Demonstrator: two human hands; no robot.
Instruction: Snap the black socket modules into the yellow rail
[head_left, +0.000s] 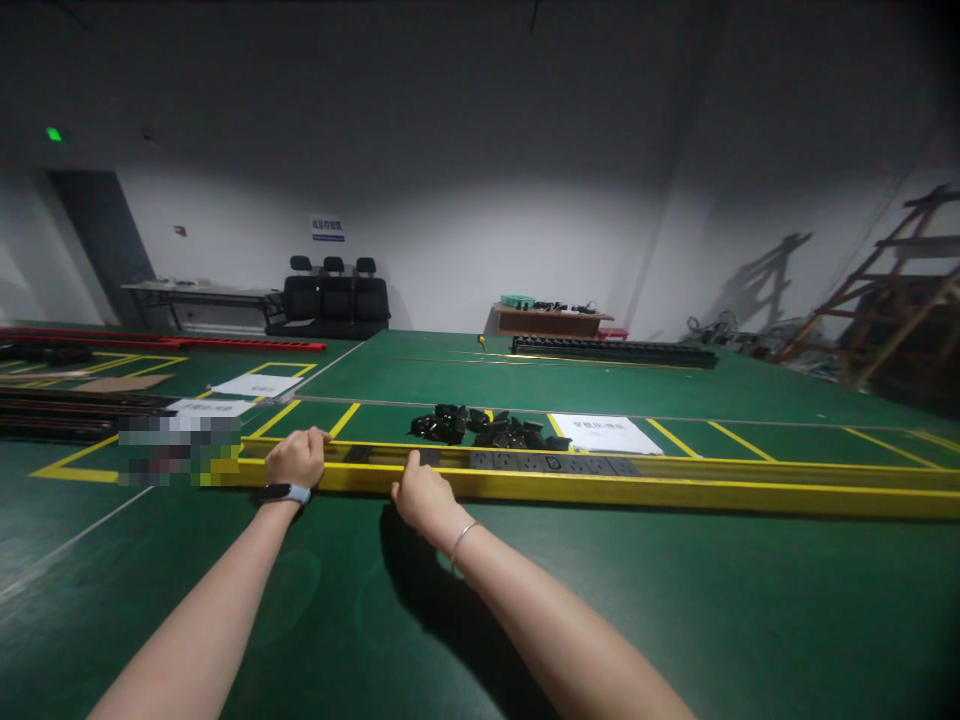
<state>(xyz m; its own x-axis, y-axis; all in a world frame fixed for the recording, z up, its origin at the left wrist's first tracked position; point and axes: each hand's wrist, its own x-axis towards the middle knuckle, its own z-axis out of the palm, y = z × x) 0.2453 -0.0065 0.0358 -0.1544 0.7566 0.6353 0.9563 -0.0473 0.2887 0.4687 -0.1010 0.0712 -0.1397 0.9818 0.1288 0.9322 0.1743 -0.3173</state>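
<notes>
A long yellow channel lies across the green table, with a row of black socket modules set in its middle part. Near the channel's left end, my left hand grips it, fingers curled over the far side. My right hand is closed at the channel's near edge, its fingertips by a dark piece inside; what they hold is too small to tell. Another dark piece sits in the channel between my hands. Behind it is a pile of small black parts.
White paper sheets lie behind the channel and at the left. Dark strips and a red rail are at the left. A black rail lies farther back on the green table.
</notes>
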